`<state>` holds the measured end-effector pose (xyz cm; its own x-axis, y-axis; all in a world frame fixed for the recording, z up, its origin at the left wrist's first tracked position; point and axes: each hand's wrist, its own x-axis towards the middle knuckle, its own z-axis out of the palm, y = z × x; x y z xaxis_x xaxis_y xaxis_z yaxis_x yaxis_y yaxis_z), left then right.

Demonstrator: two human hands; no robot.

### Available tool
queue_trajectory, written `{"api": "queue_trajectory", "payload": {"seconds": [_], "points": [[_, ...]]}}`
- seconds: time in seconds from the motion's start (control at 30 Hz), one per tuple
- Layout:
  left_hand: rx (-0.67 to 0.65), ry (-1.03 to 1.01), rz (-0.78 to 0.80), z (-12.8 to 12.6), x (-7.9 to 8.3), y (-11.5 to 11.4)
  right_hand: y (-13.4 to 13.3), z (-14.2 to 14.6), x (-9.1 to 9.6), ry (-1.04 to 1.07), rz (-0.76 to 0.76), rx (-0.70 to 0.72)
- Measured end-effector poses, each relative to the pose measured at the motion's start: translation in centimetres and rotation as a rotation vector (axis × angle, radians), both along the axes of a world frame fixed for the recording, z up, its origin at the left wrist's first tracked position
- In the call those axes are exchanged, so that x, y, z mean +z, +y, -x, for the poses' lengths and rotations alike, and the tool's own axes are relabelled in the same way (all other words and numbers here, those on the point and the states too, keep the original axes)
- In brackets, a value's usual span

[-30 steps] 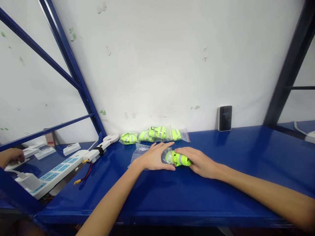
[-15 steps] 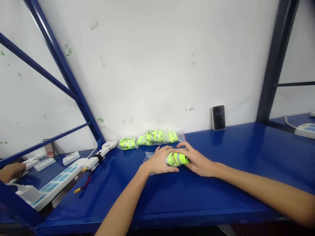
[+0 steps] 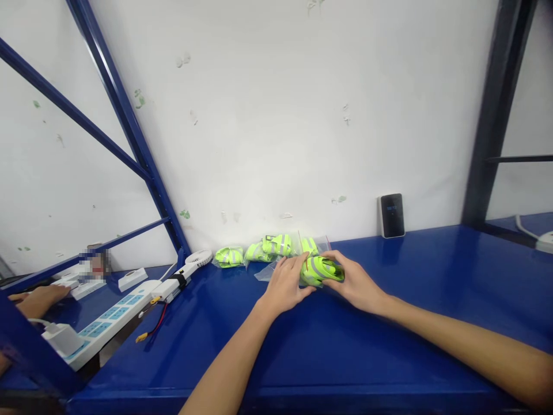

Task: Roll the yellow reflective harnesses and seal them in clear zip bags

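A rolled fluorescent yellow reflective vest (image 3: pixel 322 271) with grey stripes sits between my left hand (image 3: pixel 287 282) and my right hand (image 3: pixel 352 282), and both hands grip it from either side. A clear plastic bag (image 3: pixel 268 271) pokes out beyond my left hand, flat on the blue shelf top (image 3: pixel 345 346). Just behind my hands, by the wall, lie several bagged yellow vests (image 3: pixel 272 249).
A black-faced device (image 3: pixel 392 215) stands against the wall at right. On the left are a white power strip (image 3: pixel 108 325), a small white fan (image 3: pixel 199 257) and a red-black cable (image 3: pixel 151 328). Beyond a blue steel upright, a co-worker's hand (image 3: pixel 41 301) rests on a lower surface.
My hands have turned the vest roll and raised it slightly toward the wall. The view has shifted a little.
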<state>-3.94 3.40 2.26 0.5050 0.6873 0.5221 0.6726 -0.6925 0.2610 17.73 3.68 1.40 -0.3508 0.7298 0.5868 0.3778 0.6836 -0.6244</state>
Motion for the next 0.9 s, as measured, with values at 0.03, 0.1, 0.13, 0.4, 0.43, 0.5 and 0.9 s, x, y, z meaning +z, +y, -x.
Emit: {"api": "queue_trajectory", "payload": {"seconds": [0.03, 0.1, 0.13, 0.4, 0.43, 0.5, 0.9], "points": [[0.016, -0.015, 0.018, 0.0, 0.0, 0.0, -0.1, 0.1, 0.0, 0.000, 0.001, 0.003], [0.028, -0.059, 0.059, 0.1, 0.1, -0.1, -0.4, 0.2, -0.1, -0.015, -0.018, 0.026], [0.021, -0.078, 0.076, 0.1, 0.2, -0.3, -0.6, 0.2, -0.1, -0.028, -0.030, 0.045], [-0.069, -0.022, 0.027, -0.2, 0.2, -0.9, -1.0, 0.2, -0.3, -0.109, -0.071, 0.132], [-0.080, -0.009, 0.025, -0.2, 0.2, -0.8, -1.0, 0.2, -0.3, -0.123, -0.072, 0.138], [-0.092, 0.005, 0.023, 0.0, 0.1, -0.6, -1.0, 0.1, 0.0, -0.161, -0.104, 0.145], [-0.070, 0.126, -0.112, 0.2, -0.2, -0.7, -1.4, -0.8, 0.4, -0.280, -0.265, 0.137]]}}
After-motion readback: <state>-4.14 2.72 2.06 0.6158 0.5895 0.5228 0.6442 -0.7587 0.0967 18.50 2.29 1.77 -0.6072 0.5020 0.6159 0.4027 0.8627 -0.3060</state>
